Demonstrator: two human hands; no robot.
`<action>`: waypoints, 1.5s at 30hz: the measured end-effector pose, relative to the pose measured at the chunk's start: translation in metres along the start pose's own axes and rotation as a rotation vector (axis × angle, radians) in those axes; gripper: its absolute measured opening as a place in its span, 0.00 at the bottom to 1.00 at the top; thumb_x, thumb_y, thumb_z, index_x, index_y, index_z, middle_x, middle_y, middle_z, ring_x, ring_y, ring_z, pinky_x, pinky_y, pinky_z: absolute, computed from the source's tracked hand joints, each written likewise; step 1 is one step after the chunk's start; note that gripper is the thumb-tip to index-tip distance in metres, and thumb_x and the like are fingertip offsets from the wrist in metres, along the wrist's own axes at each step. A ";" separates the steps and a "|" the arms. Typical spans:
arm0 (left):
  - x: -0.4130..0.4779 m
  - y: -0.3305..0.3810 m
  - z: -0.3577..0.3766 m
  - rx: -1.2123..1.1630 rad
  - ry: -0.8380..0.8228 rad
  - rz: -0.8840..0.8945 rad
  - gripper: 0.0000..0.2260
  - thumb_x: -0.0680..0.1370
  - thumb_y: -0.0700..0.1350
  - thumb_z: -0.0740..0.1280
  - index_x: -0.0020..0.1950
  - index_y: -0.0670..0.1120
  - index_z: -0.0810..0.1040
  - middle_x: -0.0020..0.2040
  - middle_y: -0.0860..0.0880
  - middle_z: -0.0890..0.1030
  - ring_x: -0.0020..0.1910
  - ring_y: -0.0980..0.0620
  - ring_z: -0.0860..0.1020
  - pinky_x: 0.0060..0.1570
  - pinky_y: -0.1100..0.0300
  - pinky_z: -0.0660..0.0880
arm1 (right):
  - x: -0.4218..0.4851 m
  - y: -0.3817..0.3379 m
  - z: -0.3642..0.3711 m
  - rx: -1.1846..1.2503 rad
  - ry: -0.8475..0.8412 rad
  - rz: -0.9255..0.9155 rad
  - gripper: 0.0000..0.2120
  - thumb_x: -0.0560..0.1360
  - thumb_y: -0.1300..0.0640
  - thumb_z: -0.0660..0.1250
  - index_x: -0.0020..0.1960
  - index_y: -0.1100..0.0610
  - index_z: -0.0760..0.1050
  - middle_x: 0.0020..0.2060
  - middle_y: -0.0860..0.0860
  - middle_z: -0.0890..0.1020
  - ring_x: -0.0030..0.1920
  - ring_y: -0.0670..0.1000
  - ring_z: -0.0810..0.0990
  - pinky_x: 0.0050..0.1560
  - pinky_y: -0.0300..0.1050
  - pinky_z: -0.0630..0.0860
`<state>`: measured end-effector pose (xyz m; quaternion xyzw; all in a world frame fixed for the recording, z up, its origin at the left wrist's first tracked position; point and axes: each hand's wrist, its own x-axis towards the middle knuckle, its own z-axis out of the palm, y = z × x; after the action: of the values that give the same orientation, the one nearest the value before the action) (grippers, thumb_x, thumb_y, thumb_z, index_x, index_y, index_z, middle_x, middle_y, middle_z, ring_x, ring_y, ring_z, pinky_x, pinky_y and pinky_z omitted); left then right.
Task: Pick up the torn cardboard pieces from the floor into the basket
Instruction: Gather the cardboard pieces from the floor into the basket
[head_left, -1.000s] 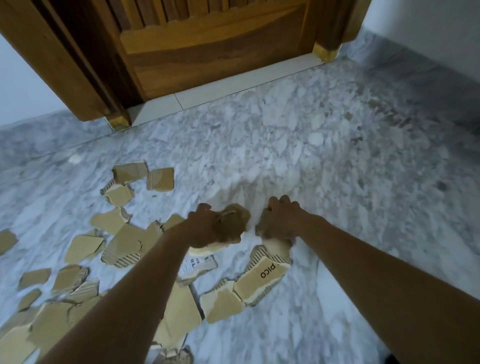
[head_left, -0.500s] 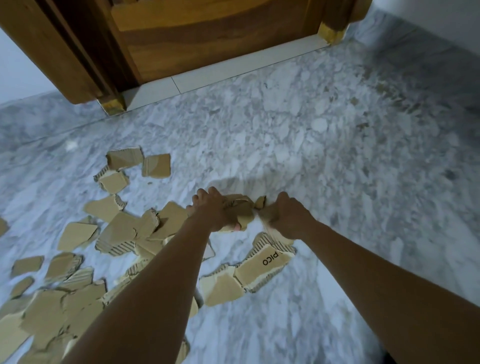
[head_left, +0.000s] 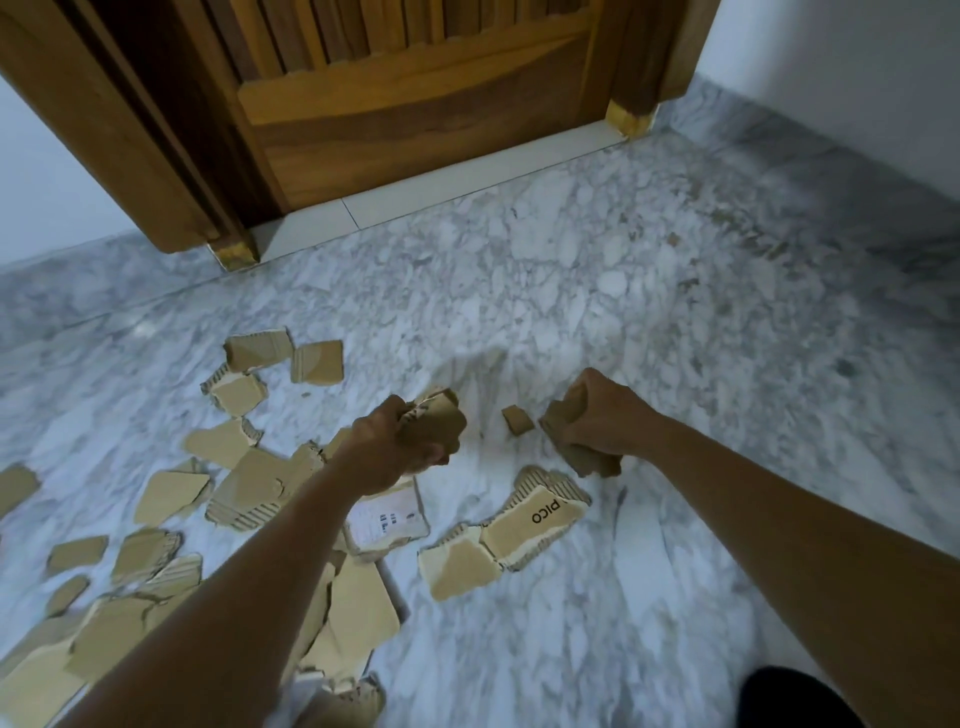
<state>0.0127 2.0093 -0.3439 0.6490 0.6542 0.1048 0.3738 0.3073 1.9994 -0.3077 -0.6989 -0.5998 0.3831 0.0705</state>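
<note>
Both hands reach out low over the floor, each closed around a handful of cardboard: the left hand (head_left: 395, 447) grips a crumpled brown wad (head_left: 439, 421), and the right hand (head_left: 605, 423) grips a second folded chunk (head_left: 576, 449), the two well apart. Beneath them spreads a grey-white marble floor (head_left: 649, 291), with a wooden door (head_left: 415, 114) at the far edge. Many torn cardboard pieces (head_left: 249, 483) lie scattered across the floor to the left and under the left forearm. Nearer the middle lies a long strip printed PICO (head_left: 540, 519), beside it a piece with a white label (head_left: 387, 519), and between the hands one small scrap (head_left: 517, 420). No basket is in view. The gathering step seems under way, with most of the task left. With both hands full, the next move likely calls for finding the basket and dropping both handfuls in.
</note>
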 end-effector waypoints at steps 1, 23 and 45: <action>-0.002 0.002 -0.007 -0.021 -0.007 -0.007 0.25 0.67 0.55 0.79 0.56 0.47 0.73 0.49 0.46 0.81 0.44 0.49 0.81 0.42 0.58 0.80 | 0.000 -0.004 0.001 -0.007 -0.004 -0.009 0.13 0.77 0.48 0.68 0.54 0.53 0.68 0.43 0.47 0.74 0.43 0.46 0.74 0.36 0.38 0.66; -0.071 -0.001 0.085 0.591 -0.301 0.163 0.28 0.68 0.55 0.76 0.62 0.50 0.66 0.58 0.46 0.78 0.58 0.40 0.76 0.53 0.46 0.72 | 0.067 -0.041 0.089 -0.031 0.030 0.230 0.43 0.74 0.54 0.74 0.78 0.56 0.49 0.70 0.62 0.69 0.68 0.64 0.73 0.64 0.52 0.73; -0.073 -0.005 0.082 0.330 -0.269 0.165 0.30 0.70 0.49 0.75 0.63 0.49 0.60 0.58 0.44 0.78 0.55 0.41 0.78 0.50 0.49 0.75 | -0.019 0.031 0.081 -0.504 -0.222 -0.109 0.41 0.63 0.47 0.79 0.67 0.51 0.59 0.58 0.54 0.70 0.57 0.59 0.73 0.56 0.60 0.77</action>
<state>0.0510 1.9119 -0.3782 0.7609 0.5513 -0.0607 0.3367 0.2819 1.9450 -0.3731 -0.6147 -0.7171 0.2916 -0.1513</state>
